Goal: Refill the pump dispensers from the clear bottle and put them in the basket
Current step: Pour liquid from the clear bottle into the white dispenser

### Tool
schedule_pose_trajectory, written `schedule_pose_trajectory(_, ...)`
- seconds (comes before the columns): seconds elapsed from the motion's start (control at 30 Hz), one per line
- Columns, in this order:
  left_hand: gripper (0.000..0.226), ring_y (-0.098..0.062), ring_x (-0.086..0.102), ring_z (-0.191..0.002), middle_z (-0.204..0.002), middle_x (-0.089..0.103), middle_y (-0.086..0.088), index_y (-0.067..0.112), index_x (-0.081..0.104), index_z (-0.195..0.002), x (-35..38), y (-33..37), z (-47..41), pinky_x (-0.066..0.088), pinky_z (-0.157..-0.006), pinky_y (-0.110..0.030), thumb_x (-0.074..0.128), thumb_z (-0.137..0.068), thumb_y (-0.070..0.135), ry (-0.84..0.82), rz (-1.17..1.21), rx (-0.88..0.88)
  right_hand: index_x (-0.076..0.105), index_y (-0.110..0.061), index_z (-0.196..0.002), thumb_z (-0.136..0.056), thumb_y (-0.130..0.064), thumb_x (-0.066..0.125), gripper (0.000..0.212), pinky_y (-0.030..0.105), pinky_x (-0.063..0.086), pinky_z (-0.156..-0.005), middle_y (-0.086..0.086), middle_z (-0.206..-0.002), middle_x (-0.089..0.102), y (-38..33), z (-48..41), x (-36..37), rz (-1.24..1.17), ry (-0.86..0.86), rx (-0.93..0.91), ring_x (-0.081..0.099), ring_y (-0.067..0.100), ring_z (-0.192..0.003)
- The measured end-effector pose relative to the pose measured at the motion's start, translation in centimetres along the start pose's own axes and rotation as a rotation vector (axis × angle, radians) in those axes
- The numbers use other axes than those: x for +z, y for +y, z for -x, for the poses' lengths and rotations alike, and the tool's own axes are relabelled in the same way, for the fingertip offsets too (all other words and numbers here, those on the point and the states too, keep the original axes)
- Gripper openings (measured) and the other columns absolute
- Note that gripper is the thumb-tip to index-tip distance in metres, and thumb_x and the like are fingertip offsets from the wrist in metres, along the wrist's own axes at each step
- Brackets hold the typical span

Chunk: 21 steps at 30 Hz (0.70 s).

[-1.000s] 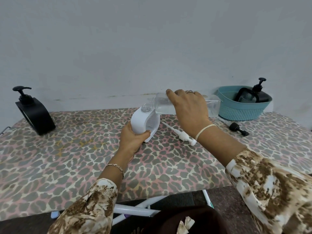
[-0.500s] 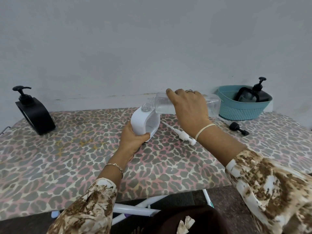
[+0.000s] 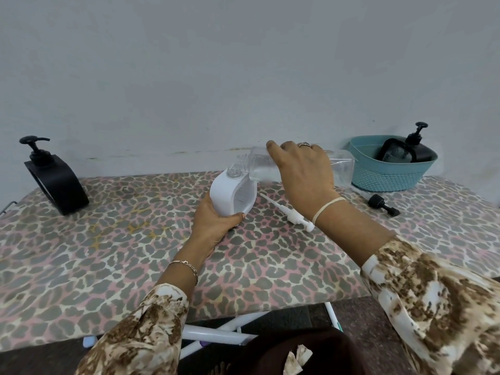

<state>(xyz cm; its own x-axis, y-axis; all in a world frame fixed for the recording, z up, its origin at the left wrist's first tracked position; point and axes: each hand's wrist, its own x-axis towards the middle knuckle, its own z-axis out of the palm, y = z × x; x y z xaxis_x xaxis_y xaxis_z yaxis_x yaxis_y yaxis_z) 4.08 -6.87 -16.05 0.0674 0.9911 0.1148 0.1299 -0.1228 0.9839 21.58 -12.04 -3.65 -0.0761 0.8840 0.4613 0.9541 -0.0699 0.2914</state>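
Observation:
My left hand [image 3: 213, 223] grips the base of a white dispenser [image 3: 230, 194], which stands with its neck uncovered at mid-table. My right hand [image 3: 303, 171] holds the clear bottle [image 3: 341, 167] tipped on its side, with its mouth just above the white dispenser's neck. The white pump head [image 3: 289, 213] lies on the cloth to the right of that dispenser. A black pump dispenser [image 3: 55, 182] stands at the far left. The teal basket [image 3: 389, 173] at the back right holds another black dispenser [image 3: 415, 150].
A black cap [image 3: 381, 204] lies on the leopard-print cloth [image 3: 108, 247] in front of the basket. A grey wall runs close behind the table. White folding legs show under the front edge.

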Motion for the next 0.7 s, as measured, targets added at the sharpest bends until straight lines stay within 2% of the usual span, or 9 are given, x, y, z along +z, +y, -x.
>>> schedule_pose_trajectory(0.1,0.073,-0.011,0.062,-0.097,-0.111,0.064,0.002,0.021,0.053,-0.124,0.0,0.16,0.04,0.049,-0.061,-0.011,0.085,-0.062,0.003,0.005,-0.028,0.003,0.035,-0.018,-0.134,-0.077,0.003,0.062,0.066,0.031,0.031,-0.067,0.003,-0.094,0.058,-0.03,-0.01,-0.02,-0.004,-0.005,-0.003,0.04,0.022,-0.07)
schedule_pose_trajectory(0.17,0.071,-0.004,0.063,-0.091,-0.108,0.064,0.004,0.022,0.053,-0.123,0.0,0.21,0.02,0.049,-0.056,-0.01,0.084,-0.063,0.001,0.001,-0.038,-0.001,0.035,-0.018,-0.134,-0.077,0.002,0.061,0.065,0.031,0.031,-0.067,0.002,-0.088,0.053,-0.05,-0.02,-0.06,-0.008,-0.009,-0.003,0.041,0.021,-0.07)
schedule_pose_trajectory(0.27,0.071,0.006,0.064,-0.071,-0.107,0.064,0.0,0.019,0.053,-0.125,-0.06,0.13,-0.05,0.052,-0.053,-0.013,0.082,-0.064,-0.001,-0.009,-0.035,-0.016,0.036,-0.017,-0.133,-0.076,0.004,0.058,0.065,0.031,0.029,-0.065,0.001,-0.08,0.042,-0.09,-0.02,-0.14,-0.011,-0.014,-0.004,0.04,0.022,-0.069)
schedule_pose_trajectory(0.33,0.071,0.003,0.065,-0.075,-0.108,0.065,-0.001,0.02,0.053,-0.125,-0.13,0.09,-0.12,0.053,-0.055,-0.014,0.082,-0.063,-0.001,-0.01,-0.034,-0.014,0.036,-0.017,-0.133,-0.076,0.004,0.057,0.065,0.031,0.028,-0.065,0.001,-0.079,0.04,-0.11,-0.01,-0.19,-0.009,-0.014,-0.004,0.04,0.022,-0.068)
schedule_pose_trajectory(0.43,0.071,-0.007,0.063,-0.094,-0.111,0.065,0.001,0.022,0.054,-0.123,-0.29,-0.01,-0.25,0.051,-0.061,-0.014,0.083,-0.062,0.0,-0.02,-0.027,-0.01,0.037,-0.017,-0.132,-0.075,0.004,0.058,0.065,0.031,0.029,-0.065,0.001,-0.079,0.04,-0.12,0.0,-0.35,-0.002,-0.017,-0.006,0.04,0.022,-0.068)
schedule_pose_trajectory(0.57,0.068,-0.007,0.062,-0.097,-0.108,0.065,0.006,0.026,0.054,-0.117,-0.53,-0.17,-0.48,0.05,-0.061,-0.011,0.083,-0.062,0.001,-0.044,-0.017,-0.027,0.037,-0.017,-0.13,-0.074,0.003,0.06,0.064,0.031,0.029,-0.065,0.0,-0.078,0.039,-0.21,0.03,-0.61,0.014,-0.026,-0.01,0.039,0.021,-0.068)
schedule_pose_trajectory(0.63,0.069,-0.007,0.062,-0.097,-0.108,0.065,0.008,0.027,0.054,-0.117,-0.64,-0.25,-0.62,0.051,-0.064,-0.014,0.084,-0.061,0.001,-0.055,-0.017,-0.031,0.037,-0.017,-0.13,-0.075,0.003,0.06,0.063,0.031,0.028,-0.065,0.0,-0.078,0.039,-0.27,0.03,-0.71,0.017,-0.025,-0.012,0.039,0.021,-0.068)
schedule_pose_trajectory(0.7,0.07,-0.01,0.063,-0.097,-0.108,0.065,0.006,0.027,0.054,-0.118,-0.72,-0.33,-0.73,0.054,-0.07,-0.023,0.084,-0.06,0.001,-0.058,-0.02,-0.037,0.037,-0.017,-0.13,-0.076,0.003,0.059,0.062,0.031,0.028,-0.065,0.001,-0.078,0.039,-0.3,0.01,-0.82,0.024,-0.021,-0.016,0.039,0.021,-0.068)
